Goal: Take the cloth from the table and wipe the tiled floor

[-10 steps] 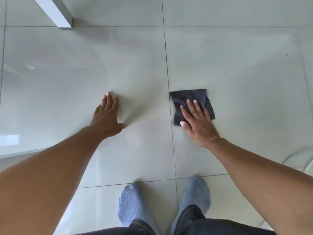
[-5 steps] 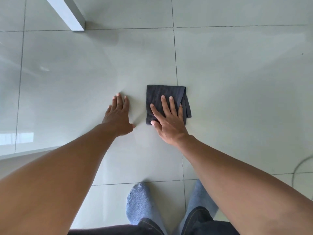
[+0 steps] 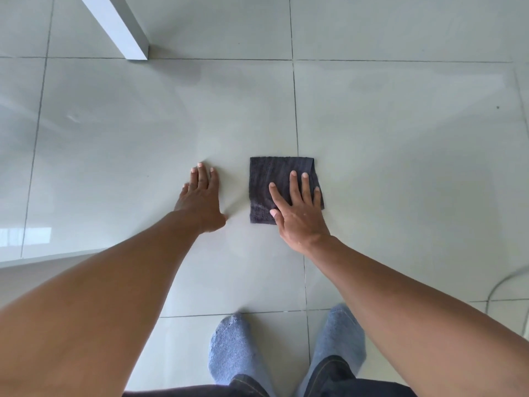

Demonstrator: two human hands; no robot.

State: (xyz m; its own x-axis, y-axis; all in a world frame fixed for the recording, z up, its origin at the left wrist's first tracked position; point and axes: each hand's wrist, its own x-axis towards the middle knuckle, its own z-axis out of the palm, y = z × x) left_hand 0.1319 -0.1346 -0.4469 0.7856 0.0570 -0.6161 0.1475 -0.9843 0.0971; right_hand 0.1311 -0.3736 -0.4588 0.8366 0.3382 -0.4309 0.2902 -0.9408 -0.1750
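A dark grey folded cloth (image 3: 269,179) lies flat on the pale grey tiled floor (image 3: 400,167), straddling a grout line. My right hand (image 3: 297,216) presses down on the cloth's near right part, fingers spread and pointing away from me. My left hand (image 3: 200,202) rests palm down on the bare tile just left of the cloth, a small gap between them, holding nothing.
A white table leg (image 3: 120,27) stands on the floor at the far left. My feet in blue-grey socks (image 3: 232,348) are planted below the hands. A white ledge edge (image 3: 43,257) runs along the left, and a thin curved line (image 3: 503,282) shows at the right.
My right hand slid the cloth leftward across the grout line, closer to my left hand, and it has stayed about there since. The left hand has stayed planted.
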